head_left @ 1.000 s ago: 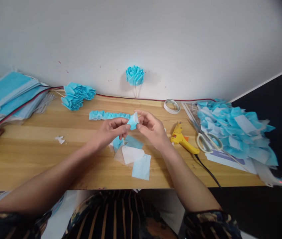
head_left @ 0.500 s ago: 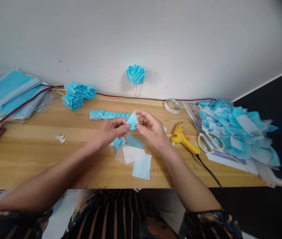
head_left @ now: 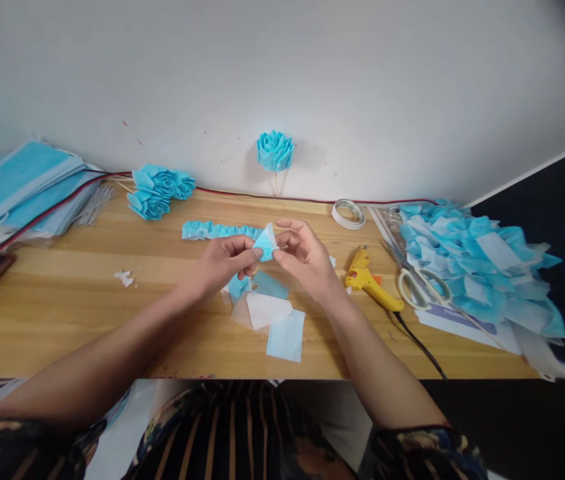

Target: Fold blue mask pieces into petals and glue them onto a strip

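Observation:
Both my hands meet over the middle of the wooden table (head_left: 62, 307), pinching one small folded blue fabric piece (head_left: 265, 243). My left hand (head_left: 225, 263) grips it from the left with thumb and fingers closed. My right hand (head_left: 305, 257) pinches its right edge with the fingertips. Just behind the hands lies a pleated blue strip (head_left: 212, 231). Under and in front of the hands lie loose blue and white squares (head_left: 277, 320).
A yellow glue gun (head_left: 370, 283) with a black cord lies right of my right hand, then scissors (head_left: 420, 288) and a heap of blue cut pieces (head_left: 477, 260). A tape roll (head_left: 348, 214), blue fabric flowers (head_left: 160, 190) and one flower on the wall (head_left: 275, 150) are behind. Stacked masks (head_left: 17, 190) sit far left.
The hands stay together on the folded piece; the fingers have shifted slightly on it. The view has drifted a little.

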A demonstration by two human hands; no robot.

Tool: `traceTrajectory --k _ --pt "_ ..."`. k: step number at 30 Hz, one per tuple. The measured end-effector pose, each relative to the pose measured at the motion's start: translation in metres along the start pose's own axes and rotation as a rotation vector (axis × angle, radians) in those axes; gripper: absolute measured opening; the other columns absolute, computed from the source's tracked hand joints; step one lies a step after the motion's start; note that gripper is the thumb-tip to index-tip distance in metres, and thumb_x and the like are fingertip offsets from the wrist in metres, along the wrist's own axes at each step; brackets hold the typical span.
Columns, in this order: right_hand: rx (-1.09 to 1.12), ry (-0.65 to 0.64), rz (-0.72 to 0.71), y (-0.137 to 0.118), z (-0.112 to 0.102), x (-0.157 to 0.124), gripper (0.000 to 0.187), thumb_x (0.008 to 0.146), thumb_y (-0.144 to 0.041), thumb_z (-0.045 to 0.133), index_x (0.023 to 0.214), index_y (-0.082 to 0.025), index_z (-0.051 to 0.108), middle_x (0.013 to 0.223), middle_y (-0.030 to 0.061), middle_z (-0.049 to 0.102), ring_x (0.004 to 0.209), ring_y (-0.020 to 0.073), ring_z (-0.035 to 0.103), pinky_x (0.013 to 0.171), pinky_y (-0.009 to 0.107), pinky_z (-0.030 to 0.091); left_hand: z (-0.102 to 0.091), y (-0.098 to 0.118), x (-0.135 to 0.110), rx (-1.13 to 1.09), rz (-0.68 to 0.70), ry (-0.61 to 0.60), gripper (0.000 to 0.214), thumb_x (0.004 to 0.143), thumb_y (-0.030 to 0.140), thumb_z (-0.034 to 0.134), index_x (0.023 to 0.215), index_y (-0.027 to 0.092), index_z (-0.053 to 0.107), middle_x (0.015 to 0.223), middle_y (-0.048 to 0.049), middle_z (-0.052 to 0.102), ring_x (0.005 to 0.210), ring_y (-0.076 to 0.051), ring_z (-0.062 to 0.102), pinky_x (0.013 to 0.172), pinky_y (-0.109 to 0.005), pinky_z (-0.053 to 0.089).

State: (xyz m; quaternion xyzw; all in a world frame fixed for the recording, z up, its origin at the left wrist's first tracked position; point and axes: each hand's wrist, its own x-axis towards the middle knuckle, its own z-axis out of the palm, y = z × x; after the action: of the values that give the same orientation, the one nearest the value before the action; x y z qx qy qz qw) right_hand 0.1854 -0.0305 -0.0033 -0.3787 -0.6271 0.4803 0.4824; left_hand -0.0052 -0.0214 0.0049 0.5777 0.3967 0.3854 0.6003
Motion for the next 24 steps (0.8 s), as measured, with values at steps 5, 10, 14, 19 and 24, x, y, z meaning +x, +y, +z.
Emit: traceTrajectory --k 5,10,14,19,24 --pt "-0.019 0.001 -0.010 0.0003 -0.0006 0.0003 0.043 0.085 -0.028 0.066 0.125 -0.027 0.051 0.090 -0.0021 0.062 0.081 0.0132 0.059 0.077 0.030 0.049 0.0005 0.0010 0.0005 0.000 0.003 -0.010 0.030 0.079 0.037 0.071 0.061 0.016 0.058 0.057 0.0016 0.057 0.050 -0.008 0.047 0.052 -0.023 0.039" --pt "-0.041 0.001 0.008 -0.0009 0.0003 0.0004 0.044 0.085 -0.029 0.065 0.126 -0.027 0.051 0.088 -0.0023 0.060 0.080 0.0135 0.058 0.076 0.030 0.048 0.0005 -0.0002 0.0010 0.010 0.001 -0.024 0.031 0.079 0.038 0.070 0.061 0.016 0.057 0.056 0.0017 0.057 0.049 -0.008 0.047 0.051 -0.022 0.039" --pt "-0.006 0.008 0.025 -0.0024 0.0030 -0.0005 0.043 0.084 -0.026 0.064 0.125 -0.027 0.052 0.084 -0.0038 0.056 0.076 0.0125 0.055 0.073 0.029 0.046 0.0001 -0.0026 0.0012 0.004 -0.008 -0.038 0.030 0.078 0.037 0.071 0.063 0.016 0.057 0.056 0.0027 0.056 0.049 -0.007 0.047 0.051 -0.021 0.039" --pt "-0.014 0.041 0.012 -0.0035 0.0035 -0.0011 0.044 0.082 -0.023 0.065 0.124 -0.028 0.053 0.082 -0.0042 0.054 0.073 0.0126 0.052 0.069 0.029 0.045 0.0000 -0.0013 0.0007 0.016 -0.020 -0.059 0.032 0.079 0.038 0.072 0.062 0.016 0.057 0.056 0.0034 0.055 0.050 -0.007 0.048 0.052 -0.021 0.039" --pt "-0.045 0.073 -0.017 -0.0022 -0.0005 0.0006 0.044 0.083 -0.023 0.064 0.125 -0.028 0.052 0.080 -0.0044 0.055 0.072 0.0128 0.052 0.070 0.030 0.045 -0.0019 0.0017 -0.0003 0.023 0.000 -0.136 0.032 0.083 0.043 0.070 0.070 0.015 0.063 0.064 0.0008 0.060 0.056 -0.009 0.052 0.057 -0.024 0.042"
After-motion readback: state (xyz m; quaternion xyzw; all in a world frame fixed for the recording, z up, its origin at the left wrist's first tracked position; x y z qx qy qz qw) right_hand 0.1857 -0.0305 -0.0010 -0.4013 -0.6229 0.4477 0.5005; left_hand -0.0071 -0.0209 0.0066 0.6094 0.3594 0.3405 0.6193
